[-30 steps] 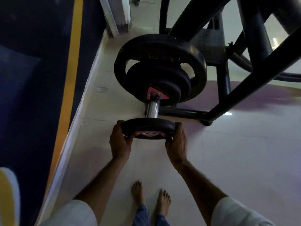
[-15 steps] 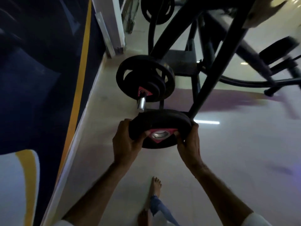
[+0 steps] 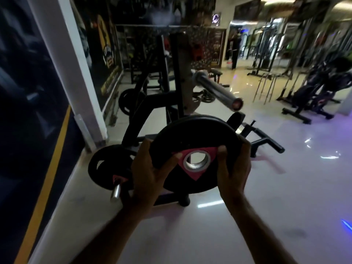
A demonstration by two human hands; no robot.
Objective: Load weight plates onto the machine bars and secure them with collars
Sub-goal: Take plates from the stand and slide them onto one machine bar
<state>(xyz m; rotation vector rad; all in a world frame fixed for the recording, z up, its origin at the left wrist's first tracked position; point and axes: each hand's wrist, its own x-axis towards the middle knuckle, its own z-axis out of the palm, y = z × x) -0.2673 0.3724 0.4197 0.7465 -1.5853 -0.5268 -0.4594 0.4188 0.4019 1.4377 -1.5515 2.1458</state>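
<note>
I hold a black weight plate [image 3: 196, 141] with a red triangle and a metal-ringed centre hole in front of me, tilted toward the camera. My left hand [image 3: 150, 174] grips its left edge and my right hand [image 3: 234, 164] grips its right edge. Above and behind the plate, a bare chrome machine bar [image 3: 215, 88] sticks out toward the right, its end cap free. Low on the left, other black plates [image 3: 106, 168] sit on a short chrome storage peg [image 3: 115, 193].
The black machine frame [image 3: 144, 103] stands behind the plate, with feet on the glossy floor [image 3: 266, 187]. A dark wall with a yellow stripe [image 3: 51, 168] runs along the left. More gym machines [image 3: 312, 92] stand at the far right.
I pulled the plate off the storage peg and lifted it. My view rose from the floor to the machine and its bare bar.
</note>
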